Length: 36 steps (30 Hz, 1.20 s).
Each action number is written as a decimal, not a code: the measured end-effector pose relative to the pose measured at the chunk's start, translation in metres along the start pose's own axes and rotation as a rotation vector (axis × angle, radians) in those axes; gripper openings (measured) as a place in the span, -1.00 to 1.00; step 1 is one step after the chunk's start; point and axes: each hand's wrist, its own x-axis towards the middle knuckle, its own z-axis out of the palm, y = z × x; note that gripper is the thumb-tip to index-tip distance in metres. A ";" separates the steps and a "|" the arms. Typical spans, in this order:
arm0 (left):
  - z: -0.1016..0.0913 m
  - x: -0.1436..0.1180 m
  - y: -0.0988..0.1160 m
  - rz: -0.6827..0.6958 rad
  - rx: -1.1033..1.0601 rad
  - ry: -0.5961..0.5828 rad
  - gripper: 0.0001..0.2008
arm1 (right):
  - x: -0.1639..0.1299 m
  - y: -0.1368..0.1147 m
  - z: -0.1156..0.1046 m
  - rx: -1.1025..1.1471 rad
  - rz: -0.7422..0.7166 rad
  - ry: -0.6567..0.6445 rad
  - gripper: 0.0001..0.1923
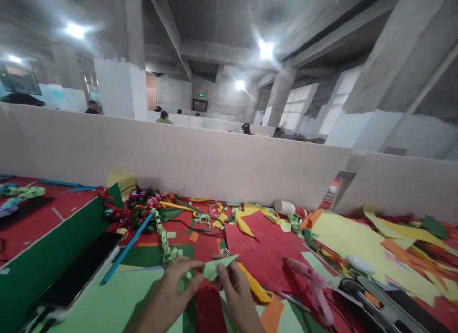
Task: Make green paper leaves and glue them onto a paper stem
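A small folded piece of light green paper (216,267), pointed at its right end, is held between my two hands above the cluttered table. My left hand (175,285) pinches its left end with thumb and index finger. On the right side, my right hand (234,287) grips it with the thumb in front and the other fingers partly hidden behind. A chain of folded light green paper (164,240) trails down to my left hand. Beneath the hands lie green sheets (118,299) and a dark red strip (211,306). A yellow curved object (254,283) is beside my right hand.
A pink glue gun (317,287) and a black-and-grey tool (375,299) lie to the right. At left are a blue stick (129,247), a dark-screened device (84,264) and a green divider (67,233). Paper scraps cover the red table before a white partition (214,156).
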 end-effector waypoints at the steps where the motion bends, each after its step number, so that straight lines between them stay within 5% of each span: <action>1: 0.001 0.001 0.001 0.009 -0.032 0.009 -0.74 | -0.002 0.000 0.001 -0.036 -0.018 -0.034 -0.47; 4: 0.001 0.005 0.005 0.024 -0.079 0.039 -0.86 | -0.005 -0.001 0.001 -0.152 -0.097 -0.050 -0.59; 18: 0.003 0.001 0.004 -0.013 -0.065 0.058 -0.84 | -0.001 -0.003 -0.002 -0.115 -0.142 0.050 -0.52; 29: 0.004 0.003 0.004 -0.015 -0.144 0.089 -0.79 | -0.002 -0.006 0.004 -0.171 -0.126 -0.048 -0.57; 36: -0.004 0.002 -0.003 0.034 0.172 0.011 -0.66 | 0.001 -0.008 0.001 -0.184 -0.117 0.123 -0.51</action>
